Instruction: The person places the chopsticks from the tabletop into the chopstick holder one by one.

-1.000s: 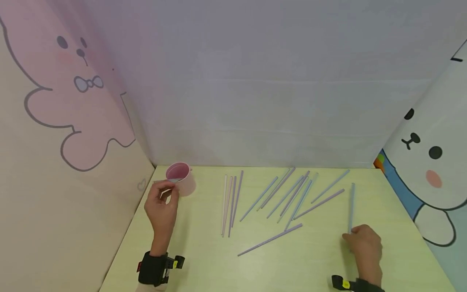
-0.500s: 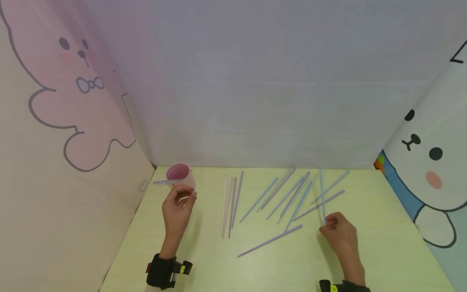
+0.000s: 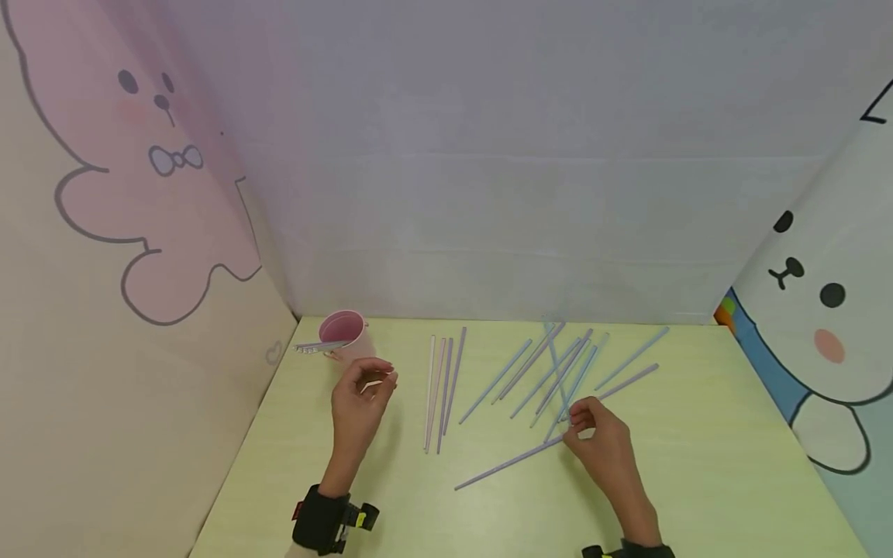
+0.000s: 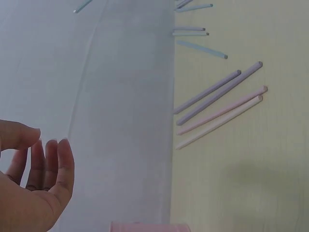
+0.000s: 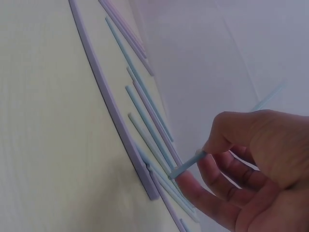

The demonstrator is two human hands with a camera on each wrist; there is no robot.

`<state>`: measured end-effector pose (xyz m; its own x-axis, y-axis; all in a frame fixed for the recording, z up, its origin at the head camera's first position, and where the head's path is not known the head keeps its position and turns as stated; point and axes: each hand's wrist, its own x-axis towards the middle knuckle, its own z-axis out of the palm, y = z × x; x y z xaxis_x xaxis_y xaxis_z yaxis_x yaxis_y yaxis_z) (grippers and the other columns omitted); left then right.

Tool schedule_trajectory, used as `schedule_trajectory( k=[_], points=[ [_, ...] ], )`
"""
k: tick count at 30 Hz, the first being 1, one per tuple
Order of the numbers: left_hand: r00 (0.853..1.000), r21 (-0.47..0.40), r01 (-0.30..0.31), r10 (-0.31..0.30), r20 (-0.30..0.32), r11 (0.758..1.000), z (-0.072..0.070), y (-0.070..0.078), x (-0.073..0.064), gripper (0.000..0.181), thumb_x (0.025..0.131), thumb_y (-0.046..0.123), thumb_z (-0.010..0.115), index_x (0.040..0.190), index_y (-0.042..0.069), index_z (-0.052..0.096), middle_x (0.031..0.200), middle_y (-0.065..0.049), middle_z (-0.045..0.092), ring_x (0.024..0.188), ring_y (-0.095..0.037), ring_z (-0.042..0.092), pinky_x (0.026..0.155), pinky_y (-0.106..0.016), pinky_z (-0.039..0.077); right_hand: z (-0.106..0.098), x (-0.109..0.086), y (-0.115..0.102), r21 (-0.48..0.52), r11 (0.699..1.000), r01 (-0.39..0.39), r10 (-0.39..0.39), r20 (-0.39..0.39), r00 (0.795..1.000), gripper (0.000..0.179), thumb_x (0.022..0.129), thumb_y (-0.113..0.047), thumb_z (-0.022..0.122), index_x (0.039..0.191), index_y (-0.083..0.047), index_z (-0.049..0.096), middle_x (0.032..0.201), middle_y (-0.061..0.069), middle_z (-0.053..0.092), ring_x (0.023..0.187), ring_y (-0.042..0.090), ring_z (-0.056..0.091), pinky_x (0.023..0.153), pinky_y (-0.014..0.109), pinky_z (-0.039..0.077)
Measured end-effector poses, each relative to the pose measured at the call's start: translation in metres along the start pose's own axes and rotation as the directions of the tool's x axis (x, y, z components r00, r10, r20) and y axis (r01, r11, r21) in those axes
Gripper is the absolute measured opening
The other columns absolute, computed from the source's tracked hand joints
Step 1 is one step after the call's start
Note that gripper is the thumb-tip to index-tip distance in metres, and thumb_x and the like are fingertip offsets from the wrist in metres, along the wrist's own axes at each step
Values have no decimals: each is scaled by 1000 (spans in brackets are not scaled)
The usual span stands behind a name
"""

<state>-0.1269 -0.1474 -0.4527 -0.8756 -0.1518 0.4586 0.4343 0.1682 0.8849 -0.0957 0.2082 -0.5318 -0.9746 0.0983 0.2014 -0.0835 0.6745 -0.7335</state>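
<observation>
Blue stick (image 5: pixel 188 163) in the right hand (image 3: pixel 600 442)

Grip: pinched near one end, presumably leaving its length free; held above scattered sticks (image 3: pixel 495 381).
Left hand (image 3: pixel 361 399): loosely curled, holding nothing, near the bucket.
Pink bucket (image 3: pixel 359 349): back left corner; upended sticks (image 3: pixel 322 346) jut from its mouth, probably kept together there.
Four sticks (image 3: pixel 444 395): roughly parallel, seemingly set apart deliberately.
Surface: pale yellow table (image 3: pixel 732 449).
Room: greyish backdrop (image 3: pixel 488 194); cartoon animals (image 3: pixel 174 232) at both sides.

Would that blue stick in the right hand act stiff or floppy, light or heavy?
Likely stiff: the blue stick shows no sag, though the right hand pinches it near one end. Probably light too, being so slender.
</observation>
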Motion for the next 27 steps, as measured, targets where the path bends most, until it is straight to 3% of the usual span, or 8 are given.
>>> schedule_trajectory(
  k=[9,14,23,27],
  points=[
    [997,-18,22,-21,78,1000,22,0,-11,21,81,-18,68,101,-17,60,95,-30,63,83,-44,62,68,-37,62,24,-4,-25,90,995,33,-39,68,997,26,71,6,67,92,-9,63,82,5,67,76,16,63,58,28,56],
    [992,-45,19,-14,127,999,34,1,-17,21,81,-18,68,101,-17,60,94,-31,63,82,-45,62,68,-37,62,36,-10,-36,142,987,74,-88,97,991,27,71,9,64,91,-10,62,83,5,66,75,16,63,55,24,58],
    [981,-116,-30,52,188,993,47,6,-14,25,81,-17,69,104,-16,59,94,-31,62,83,-43,62,68,-38,62,50,-15,-59,199,977,73,-107,168,980,27,73,7,68,91,-14,63,81,-7,63,75,11,62,56,21,59],
    [979,-123,-24,49,200,992,48,9,-12,26,81,-17,69,105,-15,59,94,-31,62,83,-44,62,68,-37,62,55,-15,-62,188,978,88,-123,186,975,30,73,6,69,90,-18,62,81,-4,65,74,8,61,56,20,59]
  ],
)
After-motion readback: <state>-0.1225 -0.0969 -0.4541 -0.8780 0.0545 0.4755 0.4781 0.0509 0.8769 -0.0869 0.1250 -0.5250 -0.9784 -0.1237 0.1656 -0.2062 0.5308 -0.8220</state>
